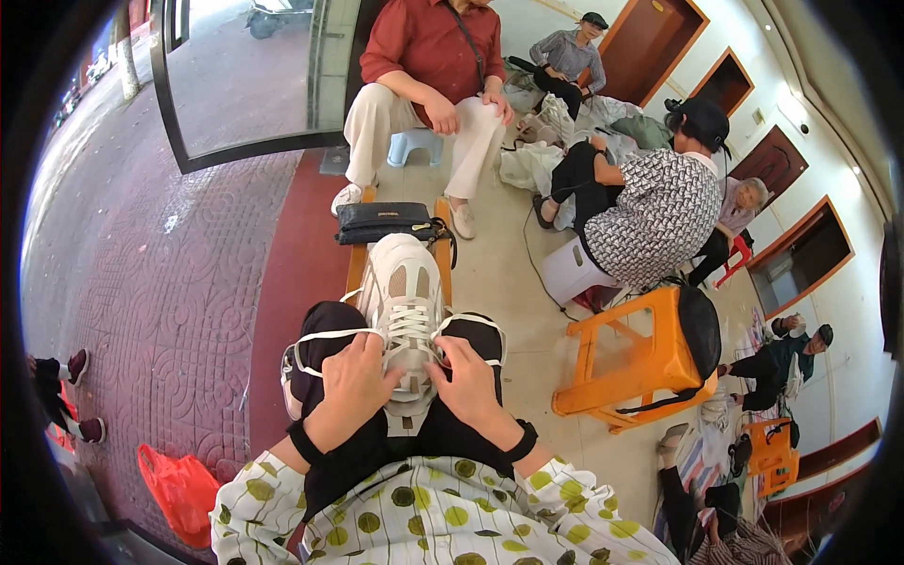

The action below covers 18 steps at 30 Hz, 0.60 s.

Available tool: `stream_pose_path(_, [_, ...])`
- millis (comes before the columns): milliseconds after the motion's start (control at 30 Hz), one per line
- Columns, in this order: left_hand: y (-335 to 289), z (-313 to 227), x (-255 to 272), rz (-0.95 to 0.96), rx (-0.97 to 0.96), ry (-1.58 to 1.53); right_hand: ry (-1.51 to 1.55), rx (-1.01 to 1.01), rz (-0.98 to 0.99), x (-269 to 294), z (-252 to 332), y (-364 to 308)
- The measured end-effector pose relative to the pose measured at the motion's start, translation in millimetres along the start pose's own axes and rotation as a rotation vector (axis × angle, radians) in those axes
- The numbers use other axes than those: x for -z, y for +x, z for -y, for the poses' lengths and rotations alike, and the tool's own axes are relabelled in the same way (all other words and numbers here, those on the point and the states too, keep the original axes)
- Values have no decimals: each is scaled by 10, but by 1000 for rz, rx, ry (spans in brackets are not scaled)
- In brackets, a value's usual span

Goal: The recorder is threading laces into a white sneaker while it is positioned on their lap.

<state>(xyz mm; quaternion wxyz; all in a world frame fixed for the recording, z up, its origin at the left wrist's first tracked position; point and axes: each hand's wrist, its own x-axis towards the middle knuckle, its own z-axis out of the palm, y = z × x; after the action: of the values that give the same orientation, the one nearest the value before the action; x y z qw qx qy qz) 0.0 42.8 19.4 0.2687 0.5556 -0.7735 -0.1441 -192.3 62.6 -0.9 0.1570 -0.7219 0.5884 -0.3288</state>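
Note:
A white and beige sneaker [377, 282] rests between my knees, toe pointing away from me. White shoelaces [409, 318] cross its tongue in several rows, and their free ends loop out to both sides over my dark trousers. At the sneaker's left edge, my left hand [350, 388] pinches one lace end near the upper eyelets. My right hand [468, 384] grips the lace on the other side, thumb and forefinger close to the tongue. Part of another light-coloured shoe [291, 388] shows beside my left knee, mostly hidden.
Ahead, a black pouch [384, 223] lies on an orange stool, before a seated person in a red shirt [428, 56]. An orange plastic stool [629, 353] with a black bag stands right. Several people sit working beyond it. A red plastic bag [181, 494] lies at lower left.

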Motion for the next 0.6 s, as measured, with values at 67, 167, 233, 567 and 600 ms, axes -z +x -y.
stream_pose_path(67, [-20, -14, 9, 9, -10, 17, -58, 23, -38, -37, 18, -13])
stream_pose_path(167, [16, -18, 40, 35, -9, 42, -173, 96, -89, -57, 30, -35])
stream_pose_path(233, [13, 50, 19, -7, -66, 95, -167, 91, -83, -61, 67, -31])
stream_pose_path(567, [-1, 66, -108, -192, -163, 90, -148, 115, -99, -115, 57, 86])
stream_pose_path(600, [19, 115, -134, -186, -130, 83, -134, 106, -110, -109, 27, 101])
